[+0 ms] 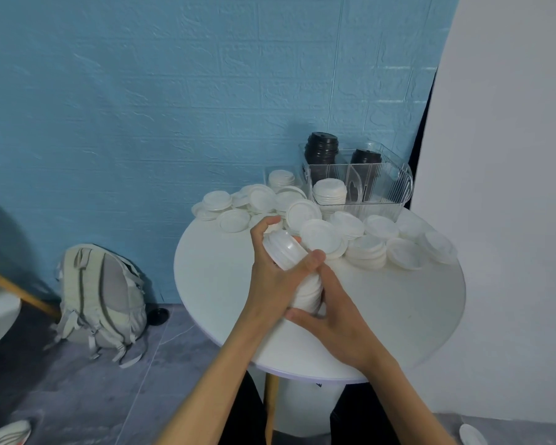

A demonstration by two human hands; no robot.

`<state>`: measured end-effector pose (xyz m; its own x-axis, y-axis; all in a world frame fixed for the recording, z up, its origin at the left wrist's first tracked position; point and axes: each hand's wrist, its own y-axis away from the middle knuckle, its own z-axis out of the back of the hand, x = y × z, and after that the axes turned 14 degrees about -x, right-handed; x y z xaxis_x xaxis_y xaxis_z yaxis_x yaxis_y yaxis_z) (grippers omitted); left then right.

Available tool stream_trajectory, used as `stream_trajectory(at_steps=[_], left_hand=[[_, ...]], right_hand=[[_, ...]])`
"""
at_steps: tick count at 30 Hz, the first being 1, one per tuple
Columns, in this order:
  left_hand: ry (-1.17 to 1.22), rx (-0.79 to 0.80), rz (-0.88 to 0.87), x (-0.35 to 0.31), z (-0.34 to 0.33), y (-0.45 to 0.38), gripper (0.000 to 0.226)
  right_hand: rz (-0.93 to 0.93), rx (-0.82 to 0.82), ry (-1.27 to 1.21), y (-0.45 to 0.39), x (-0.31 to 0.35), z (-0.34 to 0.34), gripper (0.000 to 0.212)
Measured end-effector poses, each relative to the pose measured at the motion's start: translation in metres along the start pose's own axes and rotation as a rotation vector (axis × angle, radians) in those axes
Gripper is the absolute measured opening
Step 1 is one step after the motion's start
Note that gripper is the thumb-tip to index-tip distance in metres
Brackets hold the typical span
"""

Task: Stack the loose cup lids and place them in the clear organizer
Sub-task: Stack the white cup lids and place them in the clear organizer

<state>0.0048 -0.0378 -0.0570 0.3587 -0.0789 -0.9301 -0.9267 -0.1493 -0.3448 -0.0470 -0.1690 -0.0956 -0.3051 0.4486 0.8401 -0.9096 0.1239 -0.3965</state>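
Gripping a stack of white lids [297, 274] above the near half of the round white tabletop [398, 309], both hands wrapped around it. Clamping the lower end of the stack with the right hand [337, 319], fingers curled round from the right side. Clamping the upper end with the left hand [272, 268], thumb lying across the top lids and fingers curling over the far edge. Tilting up and to the left, the stack, with its topmost lids showing at the left grip.

Lying just beyond the grip, a heap of loose lids [321, 232] spreading left and right across the far part of the tabletop, many overlapping one another. Standing beyond the heap and to the right of the grip, the clear organizer [382, 191], holding a short stack of white lids [329, 189] in its near left compartment and two stacks of black lids [321, 150] further back. Sitting left of the organizer, possibly inside a second clear container, another small white stack [281, 178]; hard to tell at this blur.

Resting on the floor well left of the grip, a grey backpack [101, 293], against the blue wall [174, 91].
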Motion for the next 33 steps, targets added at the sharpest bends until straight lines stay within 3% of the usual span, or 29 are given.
stream_trajectory(at_steps=[6,14,18,22,33], left_hand=[[0.032,0.044,0.063,0.005,0.003,0.004,0.061],[0.011,0.027,0.087,0.016,0.012,0.009,0.07],[-0.082,0.084,0.06,0.018,0.019,0.009,0.075],[-0.106,0.168,0.044,0.015,0.027,0.014,0.061],[0.103,0.237,0.308,0.015,0.03,0.015,0.039]], right_hand=[[-0.01,-0.005,-0.034,-0.001,0.001,0.0,0.095],[-0.089,0.0,-0.046,0.0,-0.005,-0.001,0.108],[-0.102,-0.013,-0.061,0.0,-0.005,-0.001,0.101],[-0.09,-0.019,-0.077,0.0,-0.004,-0.001,0.092],[-0.067,-0.016,-0.103,0.001,0.004,0.001,0.084]])
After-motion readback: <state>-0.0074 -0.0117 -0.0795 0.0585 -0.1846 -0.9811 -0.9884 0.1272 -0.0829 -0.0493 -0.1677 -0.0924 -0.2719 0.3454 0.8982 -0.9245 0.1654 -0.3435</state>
